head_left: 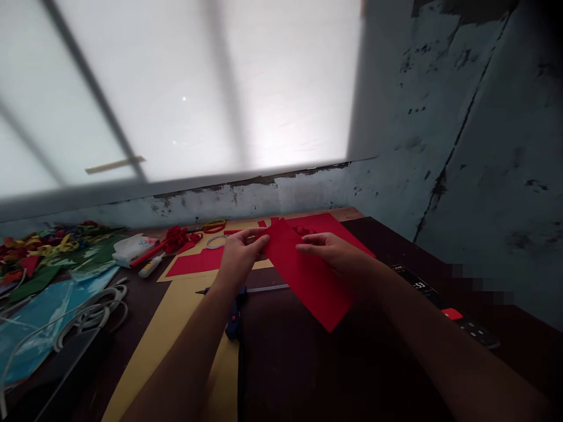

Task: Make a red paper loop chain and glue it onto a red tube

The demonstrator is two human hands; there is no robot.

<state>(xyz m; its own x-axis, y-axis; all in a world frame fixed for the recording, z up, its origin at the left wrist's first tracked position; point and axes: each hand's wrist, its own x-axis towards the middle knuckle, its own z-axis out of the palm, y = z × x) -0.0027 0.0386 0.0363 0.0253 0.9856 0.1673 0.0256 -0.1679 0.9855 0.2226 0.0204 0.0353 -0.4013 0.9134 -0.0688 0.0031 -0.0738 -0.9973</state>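
Note:
A rectangular sheet of red paper (308, 275) is held up over the dark table, tilted with its lower corner toward me. My left hand (244, 249) pinches its upper left edge between thumb and fingers. On the sheet's upper right side, my right hand (328, 249) grips the edge with thumb and fingers closed. Below my left hand lies a blue glue gun (233, 319) with a glue stick (266, 288) at its back. More red paper (341, 231) lies flat behind my right hand.
Yellow card (152, 334) runs under my left forearm. Yellow-handled scissors (214, 225), a tape ring (216, 241), a red paper flower (176, 239) and a small glue bottle (151, 265) sit behind. Coiled white cable (94, 305) lies left; a phone (416, 284) and a remote (475, 331) lie right.

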